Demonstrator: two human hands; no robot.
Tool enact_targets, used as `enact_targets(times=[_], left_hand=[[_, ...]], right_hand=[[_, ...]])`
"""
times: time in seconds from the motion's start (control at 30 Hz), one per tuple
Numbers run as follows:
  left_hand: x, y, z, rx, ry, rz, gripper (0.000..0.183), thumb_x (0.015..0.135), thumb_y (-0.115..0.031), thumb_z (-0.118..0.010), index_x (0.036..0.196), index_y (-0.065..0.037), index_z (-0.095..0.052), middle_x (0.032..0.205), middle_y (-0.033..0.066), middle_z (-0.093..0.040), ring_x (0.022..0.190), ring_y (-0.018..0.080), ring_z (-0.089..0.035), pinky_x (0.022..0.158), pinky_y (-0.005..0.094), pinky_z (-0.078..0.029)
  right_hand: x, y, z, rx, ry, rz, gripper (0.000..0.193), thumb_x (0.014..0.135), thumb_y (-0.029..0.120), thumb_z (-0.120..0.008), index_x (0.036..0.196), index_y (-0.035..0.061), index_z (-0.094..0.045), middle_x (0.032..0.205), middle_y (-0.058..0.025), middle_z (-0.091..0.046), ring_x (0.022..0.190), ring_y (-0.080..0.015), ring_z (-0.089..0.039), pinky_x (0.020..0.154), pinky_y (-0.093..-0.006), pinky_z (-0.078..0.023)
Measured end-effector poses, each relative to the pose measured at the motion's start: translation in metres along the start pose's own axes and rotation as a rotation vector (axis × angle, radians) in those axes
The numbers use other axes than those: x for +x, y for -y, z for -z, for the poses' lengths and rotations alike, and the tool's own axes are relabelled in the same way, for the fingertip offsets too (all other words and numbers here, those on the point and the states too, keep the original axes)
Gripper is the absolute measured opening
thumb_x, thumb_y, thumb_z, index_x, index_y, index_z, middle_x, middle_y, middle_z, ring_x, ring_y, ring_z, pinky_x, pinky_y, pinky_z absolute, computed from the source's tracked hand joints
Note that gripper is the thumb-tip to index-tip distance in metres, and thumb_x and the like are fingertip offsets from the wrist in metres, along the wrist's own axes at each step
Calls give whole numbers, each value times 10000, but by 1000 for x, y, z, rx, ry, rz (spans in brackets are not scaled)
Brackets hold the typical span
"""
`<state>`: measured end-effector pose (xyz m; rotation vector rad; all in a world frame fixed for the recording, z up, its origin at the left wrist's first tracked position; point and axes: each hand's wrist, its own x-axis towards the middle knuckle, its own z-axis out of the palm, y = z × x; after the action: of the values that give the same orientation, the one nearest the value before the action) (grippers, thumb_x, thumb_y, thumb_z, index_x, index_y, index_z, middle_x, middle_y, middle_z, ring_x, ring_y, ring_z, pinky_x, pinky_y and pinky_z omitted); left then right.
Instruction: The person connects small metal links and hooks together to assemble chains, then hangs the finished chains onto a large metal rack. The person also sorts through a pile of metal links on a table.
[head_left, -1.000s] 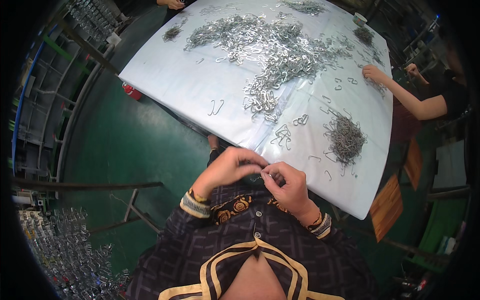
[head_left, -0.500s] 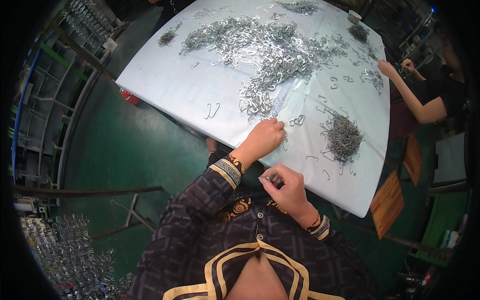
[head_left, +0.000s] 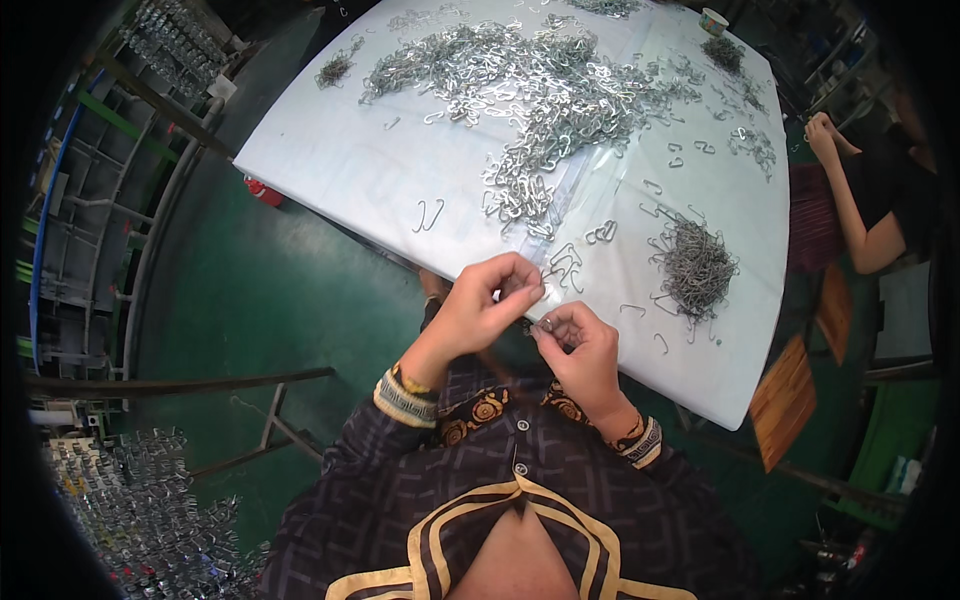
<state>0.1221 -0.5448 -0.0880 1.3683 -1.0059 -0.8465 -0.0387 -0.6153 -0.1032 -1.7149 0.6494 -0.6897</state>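
My left hand [head_left: 485,308] is closed in a pinch above the near edge of the white-covered table [head_left: 330,165]. Whatever sits between its thumb and fingertips is hidden. Just to its right, my right hand [head_left: 585,358] has its fingers curled and pressed together around a small metallic bit, too small to name. The two sets of fingertips nearly meet. Beyond them lie several loose wire hooks [head_left: 567,268] and a pair of hooks [head_left: 430,215] further left. A large heap of shiny metal snap hooks [head_left: 520,90] spreads over the middle of the table.
A dense pile of thin wire hooks [head_left: 697,268] lies right of my hands. At the right edge, another person [head_left: 850,190] works with both hands together. A wooden stool [head_left: 783,405] and metal racks [head_left: 90,210] flank the table; bundled metal parts [head_left: 150,510] hang lower left.
My left hand has pulled back from the hooks on the table to beside my right hand. My right hand has barely shifted. The other person's hands have moved together, off the table.
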Motion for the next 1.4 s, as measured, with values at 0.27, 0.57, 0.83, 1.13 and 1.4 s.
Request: enact_targets(times=[0.27,0.57,0.83,1.13,1.4], left_hand=[[-28,-6,-1,1,7,-26,99,866,-94,-647,907,-10,-612,821,8,-566,725,88,-480,661,242,-403],[-36,-9,-11,-85,-81,-107,83,905,-45,-595,963,10,-578,927,75,-662,859,131,-603,792,276,-473],[-44,-19,-7,-40,-44,-111,36,917,16,-543,948,3,-532,969,126,-639,935,166,-596,845,306,-467],[-51,-21,-1,116,-124,-281,97,898,-58,-587,981,-9,-578,889,112,-634,733,201,-644,654,318,-504],[-71,-26,0,9,-113,-237,78,957,-59,-531,987,13,-523,889,87,-596,580,139,-643,529,254,-497]], right_hand=[[2,5,-6,38,10,10,122,781,-9,-718,813,3,-601,671,-54,-636,579,-88,-602,530,-239,-477],[7,10,5,45,35,220,153,752,-16,-734,843,4,-613,860,-80,-642,573,-99,-594,521,-231,-463],[99,-57,31,-555,-87,306,169,781,78,-706,935,11,-691,869,-124,-624,741,-269,-573,701,-374,-470],[153,-124,19,-913,7,325,189,716,54,-712,894,0,-684,923,-164,-600,931,-353,-557,828,-457,-440],[161,-111,12,-705,69,50,174,706,-2,-740,852,-2,-646,880,-159,-611,841,-324,-599,784,-416,-473]])
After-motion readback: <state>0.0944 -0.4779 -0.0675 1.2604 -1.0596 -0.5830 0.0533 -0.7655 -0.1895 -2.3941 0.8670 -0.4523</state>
